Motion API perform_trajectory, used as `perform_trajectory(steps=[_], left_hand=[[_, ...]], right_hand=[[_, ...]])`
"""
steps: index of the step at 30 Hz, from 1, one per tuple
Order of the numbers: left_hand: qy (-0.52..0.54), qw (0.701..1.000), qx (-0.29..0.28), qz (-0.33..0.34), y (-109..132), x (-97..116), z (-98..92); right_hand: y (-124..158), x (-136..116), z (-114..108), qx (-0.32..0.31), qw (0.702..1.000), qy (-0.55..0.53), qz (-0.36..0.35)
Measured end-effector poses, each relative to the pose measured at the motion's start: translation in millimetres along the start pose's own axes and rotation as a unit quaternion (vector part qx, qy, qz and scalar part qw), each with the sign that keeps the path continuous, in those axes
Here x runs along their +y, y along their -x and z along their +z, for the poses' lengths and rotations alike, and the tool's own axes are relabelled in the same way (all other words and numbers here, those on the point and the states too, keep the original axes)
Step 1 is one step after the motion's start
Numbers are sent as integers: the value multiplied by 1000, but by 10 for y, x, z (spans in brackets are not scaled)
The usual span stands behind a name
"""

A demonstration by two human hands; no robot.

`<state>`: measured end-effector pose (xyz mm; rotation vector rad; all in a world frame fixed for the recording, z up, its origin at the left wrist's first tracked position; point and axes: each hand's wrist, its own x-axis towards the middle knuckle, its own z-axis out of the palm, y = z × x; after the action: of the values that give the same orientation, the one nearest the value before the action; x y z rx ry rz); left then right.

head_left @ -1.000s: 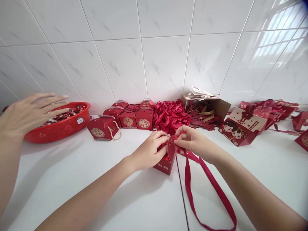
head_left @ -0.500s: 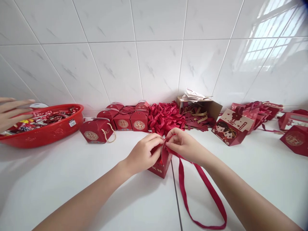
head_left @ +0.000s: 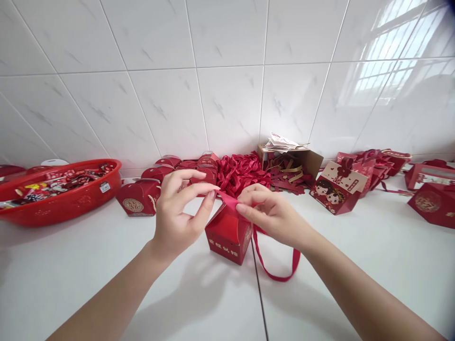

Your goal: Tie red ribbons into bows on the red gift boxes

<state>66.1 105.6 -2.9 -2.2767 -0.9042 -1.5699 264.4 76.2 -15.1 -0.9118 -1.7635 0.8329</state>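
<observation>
A small red gift box (head_left: pixel 227 237) with gold lettering stands on the white table between my hands. Above its top, my left hand (head_left: pixel 183 213) pinches the end of a red ribbon (head_left: pixel 229 201) between thumb and a finger, the other fingers raised. My right hand (head_left: pixel 272 213) is closed on the same ribbon a little to the right, by the top edge of the box. From there the ribbon hangs in a loop onto the table at the right of the box. The box's handle area is partly hidden by the ribbon and my fingers.
A red basin (head_left: pixel 71 196) of wrapped sweets stands at left, near a closed gift box (head_left: pixel 133 201). Behind are a ribbon pile (head_left: pixel 243 170) and a carton (head_left: pixel 313 163) of strips. A cartoon-printed box (head_left: pixel 336 189) and more red boxes (head_left: pixel 432 203) stand right.
My left hand has left the box top and drawn the ribbon's end up and leftward. The ribbon loop on the table has become shorter. Another person's hand over the basin has gone from view.
</observation>
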Motion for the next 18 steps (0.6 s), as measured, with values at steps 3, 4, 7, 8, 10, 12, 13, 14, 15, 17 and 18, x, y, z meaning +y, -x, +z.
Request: perform_trajectory(steps=[3, 4, 7, 8, 10, 12, 13, 14, 15, 17, 18], left_hand=[[-40, 990, -110, -78, -21, -38, -45], [-48, 978, -168, -115, -11, -58, -46], [-57, 903, -350, -242, 48, -97, -19], [-56, 874, -396, -275, 68, -97, -1], [-49, 837, -451, -307, 98, -80, 42], [-48, 831, -462, -307, 111, -53, 83], [-52, 833, -460, -302, 114, -41, 99], [-56, 836, -456, -299, 115, -34, 112], [-59, 839, -453, -297, 117, -32, 122], [-54, 843, -445, -298, 131, -55, 143], [-41, 846, -437, -304, 147, -80, 158]], right_hand=[[54, -169, -122, 11, 996, -90, -8], [79, -223, -167, 20, 993, -115, -8], [168, -365, -286, 61, 983, -170, -30], [197, -407, -318, 74, 980, -181, -39], [251, -487, -371, 91, 976, -191, -47], [293, -562, -406, 106, 974, -193, -52], [309, -596, -417, 113, 973, -195, -54], [321, -626, -425, 120, 971, -199, -57], [328, -650, -429, 127, 969, -203, -56], [330, -675, -434, 135, 968, -206, -45], [324, -673, -436, 137, 970, -200, -30]])
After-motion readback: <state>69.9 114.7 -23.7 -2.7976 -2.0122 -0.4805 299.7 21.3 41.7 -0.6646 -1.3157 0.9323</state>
